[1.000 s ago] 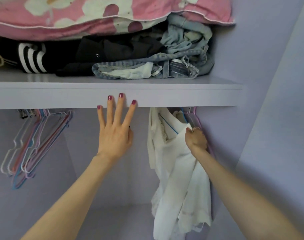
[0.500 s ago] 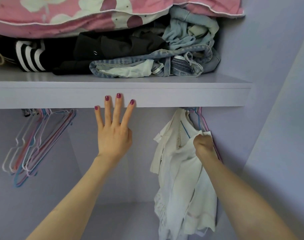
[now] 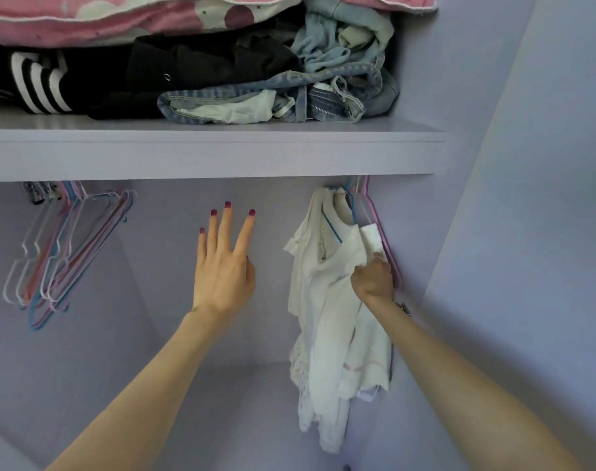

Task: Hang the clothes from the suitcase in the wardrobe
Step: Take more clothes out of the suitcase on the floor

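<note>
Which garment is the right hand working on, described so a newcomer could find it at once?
Start at the lilac shelf stacked with folded clothes, then look under its right end, by the side wall. A few white garments hang there on hangers; the one meant is the rightmost, on the pink hanger. It alone is gripped by the right hand.
</note>
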A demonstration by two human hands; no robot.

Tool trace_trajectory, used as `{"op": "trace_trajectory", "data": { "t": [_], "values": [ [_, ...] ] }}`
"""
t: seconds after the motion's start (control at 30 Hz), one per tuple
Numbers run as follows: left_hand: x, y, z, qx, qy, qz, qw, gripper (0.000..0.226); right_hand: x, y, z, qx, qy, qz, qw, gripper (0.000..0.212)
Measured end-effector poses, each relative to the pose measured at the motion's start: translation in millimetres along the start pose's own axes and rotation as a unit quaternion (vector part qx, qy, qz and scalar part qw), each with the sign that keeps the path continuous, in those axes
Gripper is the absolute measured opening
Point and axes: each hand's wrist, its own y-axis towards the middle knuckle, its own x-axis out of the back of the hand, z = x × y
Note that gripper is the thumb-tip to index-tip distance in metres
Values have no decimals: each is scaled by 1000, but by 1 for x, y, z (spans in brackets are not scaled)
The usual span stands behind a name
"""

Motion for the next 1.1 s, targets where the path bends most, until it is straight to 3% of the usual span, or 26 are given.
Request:
{"op": "trace_trajectory", "data": {
  "t": [0.1,0.3,0.43,0.67,0.9,1.1],
  "values": [
    [0,-36,-8,10,-66,90,994,57,6,-40,-22,22,-39,16,999,54],
    [-10,-128,-26,45,-156,321,933,41,8,-144,-76,76,-67,95,990,37],
    [-9,-195,-39,22,-195,384,902,35,13,-218,-116,76,-109,131,982,33],
    [2,-327,-79,-21,-234,504,831,30,39,-344,-216,-47,-80,221,971,26],
    [4,-400,-164,-132,-272,551,778,25,107,-426,-308,-195,-81,215,954,31],
    [1,-447,-279,-216,-271,609,714,27,179,-467,-398,-296,-48,146,943,30]
  ]
}}
